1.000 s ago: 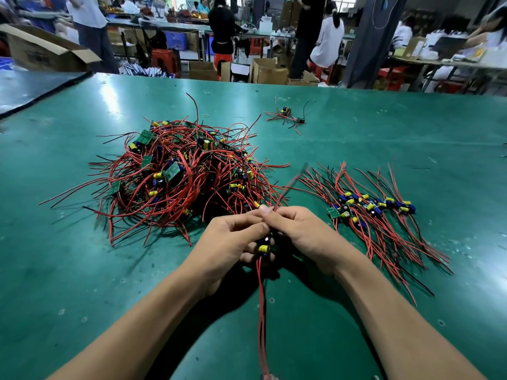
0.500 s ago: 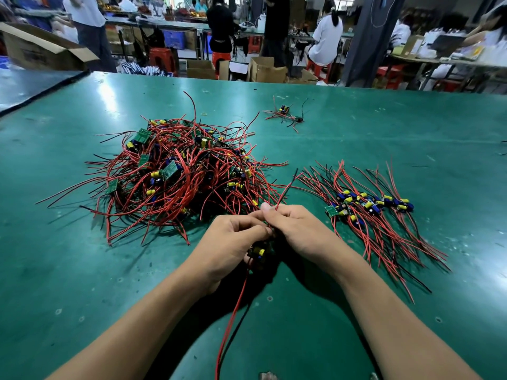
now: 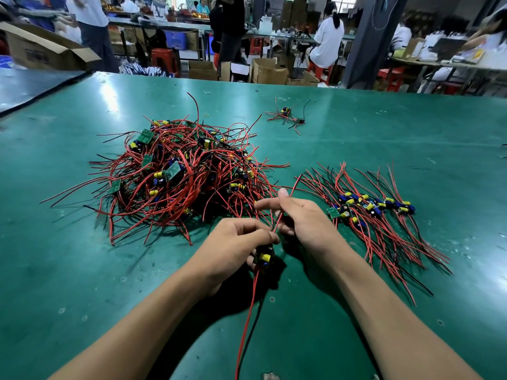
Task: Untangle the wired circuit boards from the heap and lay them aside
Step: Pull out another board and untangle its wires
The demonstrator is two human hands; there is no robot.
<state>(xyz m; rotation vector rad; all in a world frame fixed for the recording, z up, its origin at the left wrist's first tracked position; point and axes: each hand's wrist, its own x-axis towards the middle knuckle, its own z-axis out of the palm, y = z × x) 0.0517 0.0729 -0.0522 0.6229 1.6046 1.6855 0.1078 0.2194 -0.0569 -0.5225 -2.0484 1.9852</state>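
1. Green worktop (image 3: 82,270) up front, busy workshop behind.
2. Nearest: the left hand (image 3: 233,242) grips one circuit board (image 3: 264,257), tail wires trailing toward the camera. The right hand (image 3: 307,223) curls its lower fingers round the board's upper leads (image 3: 294,187), thumb and forefinger free.
3. Right: the laid-aside row (image 3: 370,207), a modest batch done.
4. Left, farther: the heap (image 3: 178,176), clearly the bigger share left.
5. Far off: a stray cluster (image 3: 285,112).

I see open tabletop (image 3: 68,270) at near left and far right. The heap (image 3: 178,182) blocks centre-left, the sorted row (image 3: 384,229) crowds the right, only a narrow gap between them; a small wired cluster (image 3: 286,116) sits well behind.
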